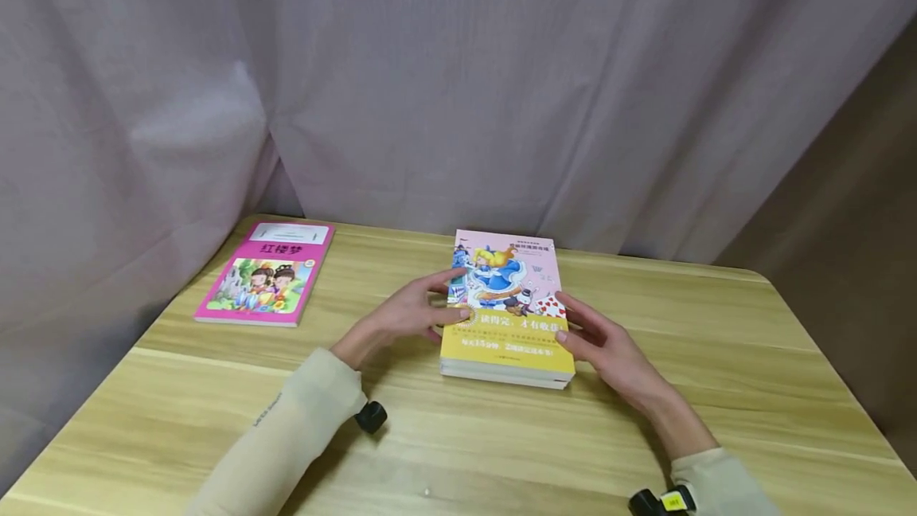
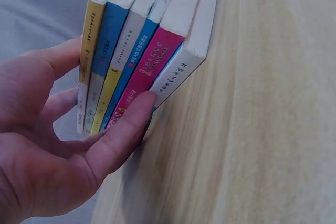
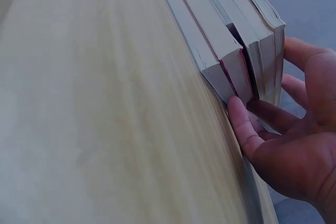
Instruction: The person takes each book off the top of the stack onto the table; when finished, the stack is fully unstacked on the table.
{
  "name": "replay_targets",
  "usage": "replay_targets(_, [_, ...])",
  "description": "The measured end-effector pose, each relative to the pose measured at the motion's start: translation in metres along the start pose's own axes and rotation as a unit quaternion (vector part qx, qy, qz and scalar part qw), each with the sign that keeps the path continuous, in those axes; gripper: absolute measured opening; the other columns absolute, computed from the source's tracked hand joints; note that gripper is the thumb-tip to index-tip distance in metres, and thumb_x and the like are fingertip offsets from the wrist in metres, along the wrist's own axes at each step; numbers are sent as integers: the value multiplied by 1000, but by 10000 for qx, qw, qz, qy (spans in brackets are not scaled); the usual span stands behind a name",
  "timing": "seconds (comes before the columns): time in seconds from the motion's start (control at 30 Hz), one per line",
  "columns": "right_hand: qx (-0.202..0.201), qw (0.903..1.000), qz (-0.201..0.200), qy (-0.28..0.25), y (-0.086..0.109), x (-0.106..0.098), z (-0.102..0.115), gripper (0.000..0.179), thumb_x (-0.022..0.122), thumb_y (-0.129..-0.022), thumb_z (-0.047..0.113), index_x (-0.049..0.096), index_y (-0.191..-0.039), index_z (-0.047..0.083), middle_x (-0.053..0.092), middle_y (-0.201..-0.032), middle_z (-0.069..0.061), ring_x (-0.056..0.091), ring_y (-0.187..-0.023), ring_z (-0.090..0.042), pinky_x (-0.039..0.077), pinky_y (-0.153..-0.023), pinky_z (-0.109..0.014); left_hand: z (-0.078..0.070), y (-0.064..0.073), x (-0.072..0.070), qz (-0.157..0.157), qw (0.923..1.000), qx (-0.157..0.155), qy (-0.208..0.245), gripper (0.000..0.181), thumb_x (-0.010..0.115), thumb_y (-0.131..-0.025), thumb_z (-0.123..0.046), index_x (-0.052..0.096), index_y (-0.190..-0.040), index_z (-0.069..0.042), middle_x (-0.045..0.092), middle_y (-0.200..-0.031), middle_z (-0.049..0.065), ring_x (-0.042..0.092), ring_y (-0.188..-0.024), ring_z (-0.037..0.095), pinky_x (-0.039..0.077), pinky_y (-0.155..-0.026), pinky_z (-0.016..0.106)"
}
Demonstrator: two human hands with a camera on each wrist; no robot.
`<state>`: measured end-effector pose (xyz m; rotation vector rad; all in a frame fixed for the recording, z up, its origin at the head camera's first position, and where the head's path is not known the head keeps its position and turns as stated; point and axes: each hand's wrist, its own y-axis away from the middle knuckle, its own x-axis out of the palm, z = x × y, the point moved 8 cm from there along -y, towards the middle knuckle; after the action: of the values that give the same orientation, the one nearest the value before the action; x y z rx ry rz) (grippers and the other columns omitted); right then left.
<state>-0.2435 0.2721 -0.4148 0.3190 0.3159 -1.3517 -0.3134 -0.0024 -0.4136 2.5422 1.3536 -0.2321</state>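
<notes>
A stack of several books [image 1: 509, 345] lies on the wooden table, topped by a cover with a pink upper half, a blonde girl in a blue dress and a yellow lower band. My left hand [image 1: 407, 310] holds its left side, thumb and forefinger tips at the edge of the top cover. From the opposite side my right hand [image 1: 622, 355] grips it in the same manner. Yellow, blue, pink and white spines [image 2: 144, 64] face the left palm, one finger reaching down to the white lowest book. Toward the right palm are the page edges [image 3: 239, 66], slightly uneven.
A pink book [image 1: 247, 315] with two cartoon figures on its cover lies alone at the table's back left. Grey curtains [image 1: 430, 86] hang behind the table [image 1: 716, 357]. Each wrist wears a small black camera [image 1: 371, 417] near the cuff.
</notes>
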Motion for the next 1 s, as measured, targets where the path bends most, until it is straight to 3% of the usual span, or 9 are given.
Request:
replay_targets(0.13, [-44,9999,42,-117,0,4,-2,70,66,-106,31,34,-167,18,36,-168,-21,45,-146,-41,49,-97,-11,2,2,-3,-22,9999,-98,96,79,78,-98,-24,38,-165,-33,48,-143,21,68,-81,20,67,-73,41])
replay_targets(0.37, [39,9994,104,-333,0,5,-9,65,59,-109,32,33,-167,19,33,-170,-20,53,-135,-18,58,-94,-22,3,8,-6,-159,9999,-38,-27,82,79,-97,-17,36,-166,-27,46,-102,9,60,-64,18,63,-60,33])
replay_targets(0.5, [93,9994,146,-298,2,6,-11,66,61,-108,32,34,-167,18,32,-171,-19,49,-142,-30,57,-95,-20,4,13,-8,-342,9994,2,50,82,79,-95,-12,38,-165,-22,43,-95,5,56,-60,15,60,-57,30])
replay_targets(0.63, [131,9994,159,-281,3,6,-11,67,62,-108,33,34,-167,18,31,-172,-19,44,-148,-42,56,-95,-18,8,15,-9,-209,9991,14,364,80,77,-96,-9,38,-165,-21,44,-96,5,58,-68,14,61,-59,29])
replay_targets(0.83, [81,9995,151,-275,2,5,-8,67,62,-108,32,34,-167,18,32,-171,-19,44,-148,-42,56,-95,-18,16,12,-11,503,9912,-57,1221,77,66,-102,-3,31,-167,-26,59,-112,12,71,-88,21,65,-67,34])
replay_targets(1.0, [102,9995,107,-270,2,4,-7,67,63,-107,32,35,-167,18,33,-171,-19,44,-148,-42,56,-94,-17,18,6,-14,829,9859,-77,1449,80,66,-101,-2,30,-168,-27,61,-126,15,72,-96,22,67,-73,37])
